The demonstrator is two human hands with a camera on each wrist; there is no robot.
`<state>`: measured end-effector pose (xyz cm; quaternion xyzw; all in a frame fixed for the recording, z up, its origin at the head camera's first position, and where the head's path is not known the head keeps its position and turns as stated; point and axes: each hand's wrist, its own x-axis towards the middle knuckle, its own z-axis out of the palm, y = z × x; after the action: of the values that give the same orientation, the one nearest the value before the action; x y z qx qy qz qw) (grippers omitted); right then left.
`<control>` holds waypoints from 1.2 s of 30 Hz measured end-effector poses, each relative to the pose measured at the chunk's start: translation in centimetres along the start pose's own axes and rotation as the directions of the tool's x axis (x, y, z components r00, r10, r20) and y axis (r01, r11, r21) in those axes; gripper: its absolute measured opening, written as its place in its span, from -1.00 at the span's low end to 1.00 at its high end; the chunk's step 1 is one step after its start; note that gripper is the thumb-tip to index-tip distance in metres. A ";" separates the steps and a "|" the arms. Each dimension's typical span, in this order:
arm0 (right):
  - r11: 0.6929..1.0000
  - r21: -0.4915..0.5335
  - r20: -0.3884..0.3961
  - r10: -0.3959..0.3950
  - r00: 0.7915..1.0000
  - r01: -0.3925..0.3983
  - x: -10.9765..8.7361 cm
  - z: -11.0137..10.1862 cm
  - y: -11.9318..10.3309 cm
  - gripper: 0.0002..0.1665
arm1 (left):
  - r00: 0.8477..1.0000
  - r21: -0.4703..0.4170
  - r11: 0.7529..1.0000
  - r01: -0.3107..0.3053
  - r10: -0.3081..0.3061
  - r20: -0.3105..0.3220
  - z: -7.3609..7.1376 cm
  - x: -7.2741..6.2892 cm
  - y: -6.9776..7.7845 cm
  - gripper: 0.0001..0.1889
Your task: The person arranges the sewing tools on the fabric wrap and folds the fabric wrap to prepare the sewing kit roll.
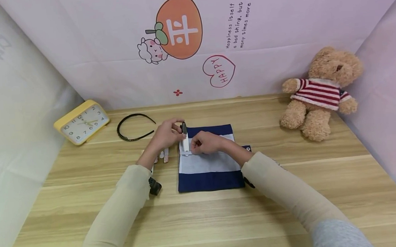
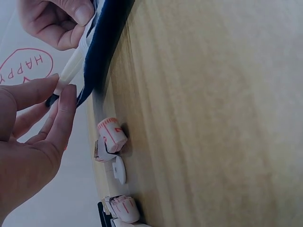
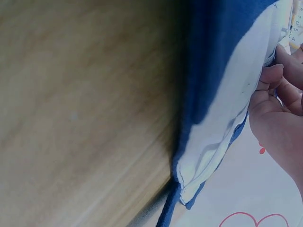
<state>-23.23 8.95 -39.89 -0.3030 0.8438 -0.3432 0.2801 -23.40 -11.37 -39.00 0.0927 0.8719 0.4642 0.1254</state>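
Note:
A navy-and-white cloth organizer [image 1: 211, 181] lies spread out on the wooden table, a narrow white band [image 1: 186, 153] running across its pale middle. Between thumb and fingers, my left hand [image 1: 167, 134] pinches a slim white tool [image 1: 185, 143] near its dark end, at the organizer's upper left corner. The tool's other end reaches the band; its exact kind does not show. My right hand [image 1: 207, 142], fingers curled, pinches the band just right of the tool. In the left wrist view both hands sit close together at the cloth's edge.
Left of the organizer lie rolled measuring tapes [image 2: 112, 135] and a small white disc [image 2: 119, 170]. A black headband [image 1: 126, 138] and yellow clock [image 1: 83, 122] stand farther left. A teddy bear [image 1: 319, 93] sits at the back right. Dark items lie partly hidden beside both forearms.

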 end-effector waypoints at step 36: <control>1.000 -0.004 -0.006 0.006 1.000 -0.006 0.0 0.0 0.1 -0.85 | 0.960 0.155 0.984 -0.088 0.042 0.275 -0.1 -0.6 -0.7 -0.51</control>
<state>-23.23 9.00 -39.98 -0.2999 0.8463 -0.3414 0.2779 -22.88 -11.99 -39.41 0.1941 0.8786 0.3769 0.2199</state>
